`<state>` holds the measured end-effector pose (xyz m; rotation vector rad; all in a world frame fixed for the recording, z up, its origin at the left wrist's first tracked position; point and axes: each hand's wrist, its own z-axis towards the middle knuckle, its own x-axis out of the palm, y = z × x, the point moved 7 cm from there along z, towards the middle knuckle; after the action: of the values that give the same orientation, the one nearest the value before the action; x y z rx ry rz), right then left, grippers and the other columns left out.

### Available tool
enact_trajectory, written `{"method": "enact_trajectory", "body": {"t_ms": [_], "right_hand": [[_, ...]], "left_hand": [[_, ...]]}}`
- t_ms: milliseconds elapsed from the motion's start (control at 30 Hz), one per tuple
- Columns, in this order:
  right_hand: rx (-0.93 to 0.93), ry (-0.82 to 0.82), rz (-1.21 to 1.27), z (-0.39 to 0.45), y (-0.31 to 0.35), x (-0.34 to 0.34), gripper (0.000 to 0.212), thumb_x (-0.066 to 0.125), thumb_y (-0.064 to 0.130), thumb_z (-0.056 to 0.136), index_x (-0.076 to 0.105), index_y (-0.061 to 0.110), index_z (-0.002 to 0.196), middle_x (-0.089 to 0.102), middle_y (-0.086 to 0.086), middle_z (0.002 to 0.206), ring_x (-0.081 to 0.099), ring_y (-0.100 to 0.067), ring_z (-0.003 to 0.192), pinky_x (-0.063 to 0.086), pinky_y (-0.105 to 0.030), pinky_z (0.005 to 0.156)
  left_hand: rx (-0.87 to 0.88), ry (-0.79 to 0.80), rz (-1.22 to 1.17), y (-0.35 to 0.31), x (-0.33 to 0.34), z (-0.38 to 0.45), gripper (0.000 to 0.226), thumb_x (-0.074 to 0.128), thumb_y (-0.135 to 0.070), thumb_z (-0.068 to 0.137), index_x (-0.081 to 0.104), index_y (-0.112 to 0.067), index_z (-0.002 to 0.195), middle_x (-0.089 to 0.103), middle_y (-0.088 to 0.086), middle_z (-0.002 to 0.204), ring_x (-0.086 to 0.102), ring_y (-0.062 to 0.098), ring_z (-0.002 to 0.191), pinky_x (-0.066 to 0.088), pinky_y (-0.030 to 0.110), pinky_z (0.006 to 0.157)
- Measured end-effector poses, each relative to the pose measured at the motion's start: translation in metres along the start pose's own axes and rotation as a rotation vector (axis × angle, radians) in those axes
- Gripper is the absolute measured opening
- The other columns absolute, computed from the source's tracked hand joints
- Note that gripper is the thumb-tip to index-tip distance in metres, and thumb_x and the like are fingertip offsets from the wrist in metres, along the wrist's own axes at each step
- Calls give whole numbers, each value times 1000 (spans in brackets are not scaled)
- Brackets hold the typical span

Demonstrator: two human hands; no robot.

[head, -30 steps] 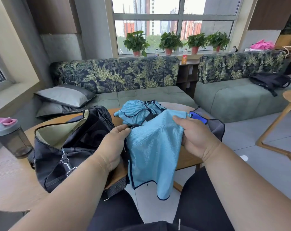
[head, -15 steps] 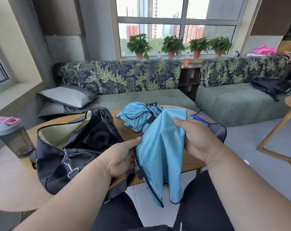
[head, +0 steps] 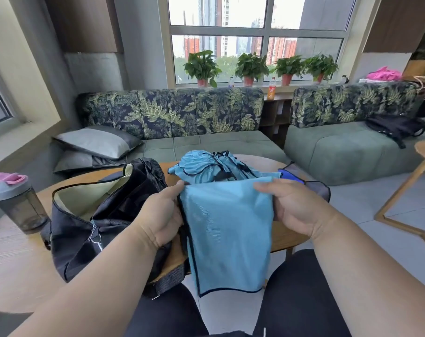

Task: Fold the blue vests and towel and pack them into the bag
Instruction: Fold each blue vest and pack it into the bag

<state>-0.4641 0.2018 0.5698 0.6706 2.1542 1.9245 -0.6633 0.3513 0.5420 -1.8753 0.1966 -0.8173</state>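
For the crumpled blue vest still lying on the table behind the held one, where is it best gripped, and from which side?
Probably the dark-trimmed edge at the near left of the crumpled vest, reached from the person's side. That hem lies exposed on top, facing the hands, while the far side is bunched. The black bag crowds its left.

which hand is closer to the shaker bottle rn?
Left. The left hand grips the blue vest just past the black bag from the shaker bottle; the right hand holds the vest's far edge.
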Motion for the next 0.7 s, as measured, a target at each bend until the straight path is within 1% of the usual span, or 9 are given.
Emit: {"method": "enact_trajectory", "body": {"t_ms": [100,167,300,367,433,467,533,600,700], "right_hand": [[-76,5,69,4,-3,-2,44,70,16,93,66,-2,132,66,-28,134,61,-45,125,48,-49,100],[-116,21,142,4,0,0,35,60,15,103,66,2,134,68,-22,134,67,-35,120,53,-42,97],[-62,31,-32,5,-21,15,33,65,6,99,67,7,132,76,-11,123,72,-31,115,54,-49,105],[-80,-19,-59,8,-28,14,37,71,4,95,67,7,132,76,-12,124,72,-32,115,53,-53,107],[-131,-66,-80,5,-22,11,33,70,4,97,69,9,129,76,-10,123,73,-29,114,55,-50,104],[-154,-75,-98,3,-18,9,30,69,5,98,70,10,127,77,-9,122,74,-28,113,56,-48,102],[-187,-101,-130,-1,-10,6,24,71,8,97,74,11,121,79,-7,116,75,-27,109,57,-47,99],[-218,-146,-146,-6,-3,2,21,74,10,96,74,11,117,80,-6,111,77,-26,104,59,-47,96],[-245,-188,-119,-9,2,0,23,76,8,94,71,8,117,80,-8,108,78,-27,101,61,-44,89]], "left_hand": [[5,-49,29,4,-13,5,42,51,-27,110,61,1,139,70,17,134,67,32,125,47,50,114],[17,-51,67,2,-10,3,41,50,-28,111,62,1,137,72,17,131,67,33,125,47,51,114],[35,-106,81,1,-6,2,41,53,-26,110,62,7,132,72,22,127,67,38,122,52,51,108],[60,-120,70,1,-6,2,34,57,-21,108,59,7,127,71,25,122,72,40,111,59,48,97],[92,-136,32,-3,-8,-2,18,64,-8,102,56,-8,119,72,19,114,76,27,88,62,40,76],[113,-144,28,-7,-10,-4,24,65,-1,99,55,-15,116,73,15,111,76,22,81,62,39,72],[122,-98,90,-11,-9,-6,39,63,8,96,60,-22,119,75,14,112,76,23,82,62,44,82],[100,-35,183,-12,-7,-10,37,62,9,96,68,-18,120,75,18,117,74,30,93,56,52,99],[98,-3,296,-17,-6,-17,33,65,7,96,71,-13,122,76,20,117,74,33,96,58,48,94]]}}
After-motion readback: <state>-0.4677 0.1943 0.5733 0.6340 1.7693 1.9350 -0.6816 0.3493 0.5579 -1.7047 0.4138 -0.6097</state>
